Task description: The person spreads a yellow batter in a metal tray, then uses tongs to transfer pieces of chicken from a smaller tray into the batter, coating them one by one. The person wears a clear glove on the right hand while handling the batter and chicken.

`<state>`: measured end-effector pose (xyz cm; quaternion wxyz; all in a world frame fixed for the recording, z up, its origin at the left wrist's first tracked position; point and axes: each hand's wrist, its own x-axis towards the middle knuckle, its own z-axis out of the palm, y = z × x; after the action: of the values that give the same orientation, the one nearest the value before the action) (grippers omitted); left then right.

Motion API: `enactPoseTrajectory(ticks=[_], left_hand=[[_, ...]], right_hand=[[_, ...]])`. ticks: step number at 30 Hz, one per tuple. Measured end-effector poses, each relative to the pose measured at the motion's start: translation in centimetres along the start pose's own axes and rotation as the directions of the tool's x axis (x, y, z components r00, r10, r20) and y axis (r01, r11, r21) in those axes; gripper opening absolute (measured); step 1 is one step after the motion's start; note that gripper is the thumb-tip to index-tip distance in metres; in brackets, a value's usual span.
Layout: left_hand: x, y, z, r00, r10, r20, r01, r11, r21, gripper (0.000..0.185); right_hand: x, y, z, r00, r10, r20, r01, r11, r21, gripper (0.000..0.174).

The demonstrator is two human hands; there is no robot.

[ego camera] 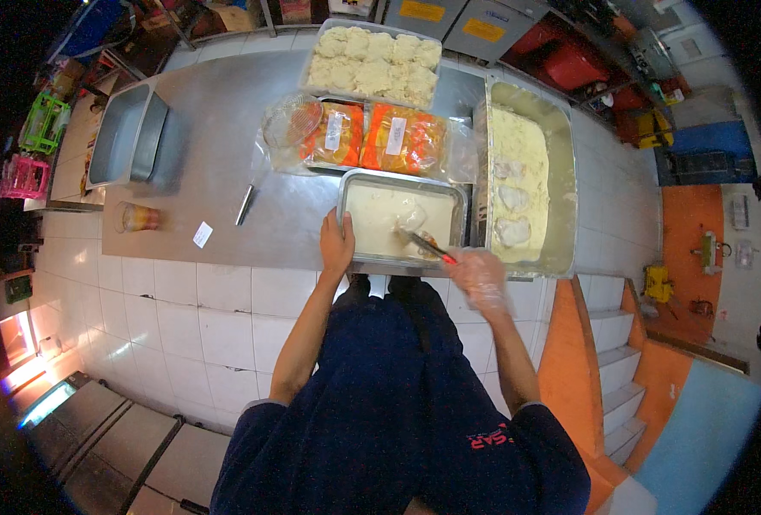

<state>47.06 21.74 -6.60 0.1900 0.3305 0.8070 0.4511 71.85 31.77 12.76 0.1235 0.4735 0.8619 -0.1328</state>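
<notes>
A rectangular metal pan [343, 193] of pale, creamy batter [380, 212] stands at the table's near edge. My bare left hand [337, 244] grips its left rim. In my right hand [480, 277], under a clear plastic glove, are tongs [428, 244] with a red and black handle; their tips reach into the batter. A wet, coated piece [411, 215] lies by the tips, which are blurred. Right of the pan, a deep metal bin [562, 193] contains pale yellow, flour-like coating [522, 138]. Several whitish coated pieces [513, 230] lie along its left side.
Behind the pan are orange plastic packs [406, 138] and a round wire strainer [293, 119]. A clear tub [309, 71] of coated pieces stands farther back. To the left are a metal cylinder [245, 205], a paper slip [202, 235], a cup [137, 217] and a deep metal pan [148, 135].
</notes>
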Motion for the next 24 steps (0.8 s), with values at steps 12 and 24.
enactPoseTrajectory(ticks=[12,24], left_hand=[[0.1,0.7,-0.3,1.0,-0.005,-0.002,0.005,1.0,0.0,0.049],[0.0,0.8,-0.2,1.0,-0.004,-0.01,0.004,1.0,0.003,0.047]], right_hand=[[-5.6,2.1,-9.3,0.999,0.036,-0.014,-0.036,0.999,-0.036,0.034],[-6.4,3.3,-9.8,0.997,0.064,0.042,-0.07,0.986,0.154,0.04]])
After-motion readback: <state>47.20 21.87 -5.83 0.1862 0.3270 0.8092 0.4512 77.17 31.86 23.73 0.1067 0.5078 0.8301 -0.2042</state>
